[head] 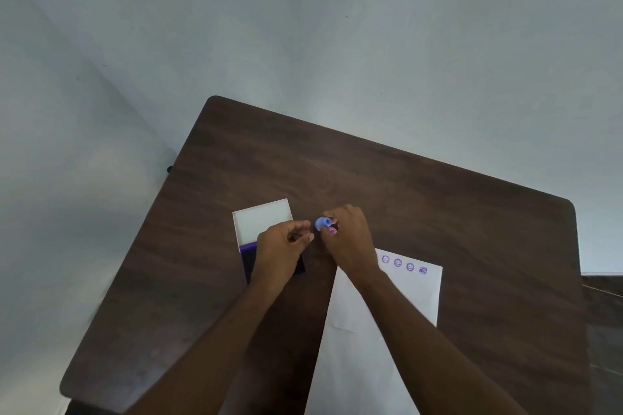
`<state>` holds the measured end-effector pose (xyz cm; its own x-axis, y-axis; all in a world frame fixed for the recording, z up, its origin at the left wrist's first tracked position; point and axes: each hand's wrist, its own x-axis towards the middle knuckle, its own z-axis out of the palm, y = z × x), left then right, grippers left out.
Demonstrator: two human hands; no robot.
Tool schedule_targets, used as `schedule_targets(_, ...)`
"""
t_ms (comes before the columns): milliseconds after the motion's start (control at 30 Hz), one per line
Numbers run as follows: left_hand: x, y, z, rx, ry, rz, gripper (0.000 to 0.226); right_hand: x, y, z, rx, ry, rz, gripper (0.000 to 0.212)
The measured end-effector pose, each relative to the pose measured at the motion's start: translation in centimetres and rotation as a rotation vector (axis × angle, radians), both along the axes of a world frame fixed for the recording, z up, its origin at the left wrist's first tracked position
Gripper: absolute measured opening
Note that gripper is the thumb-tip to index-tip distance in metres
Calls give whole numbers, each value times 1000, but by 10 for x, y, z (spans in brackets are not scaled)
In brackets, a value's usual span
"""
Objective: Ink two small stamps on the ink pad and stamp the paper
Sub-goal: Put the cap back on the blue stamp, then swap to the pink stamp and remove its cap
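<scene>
My right hand (347,239) is closed around a small blue stamp (323,223), with a pink stamp (332,230) just under it against the fingers. My left hand (281,246) hovers over the open ink pad (247,258). Its fingers are curled, the tips close to the blue stamp, and nothing shows in them. The pad's dark purple ink is mostly hidden under that hand; its white lid (263,219) lies open behind. The white paper (414,293) lies to the right with several purple stamp marks (404,264) in a row along its far edge.
Everything rests on a dark brown wooden table (371,172) with rounded corners. Pale walls stand behind and to the left. A second dark surface (606,313) shows at the right edge of the view.
</scene>
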<state>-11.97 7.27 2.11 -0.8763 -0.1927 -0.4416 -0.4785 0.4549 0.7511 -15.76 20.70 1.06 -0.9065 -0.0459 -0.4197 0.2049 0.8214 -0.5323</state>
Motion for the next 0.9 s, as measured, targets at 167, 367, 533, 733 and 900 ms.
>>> schedule_targets(167,-1,0,-6,12,-5,34,31,1,-1,-8,6,89,8,21)
schedule_targets(367,2,-2,-8,26,0,14,30,3,-8,-10,50,195,37,21)
schedule_targets(533,1,0,-8,22,-9,7,29,2,-11,-13,86,221,62,22)
schedule_targets(733,0,4,-7,32,-11,1,30,6,-3,-17,62,190,-7,34)
schedule_targets(900,2,4,-9,49,-6,4,30,14,7,-20,81,136,-58,29)
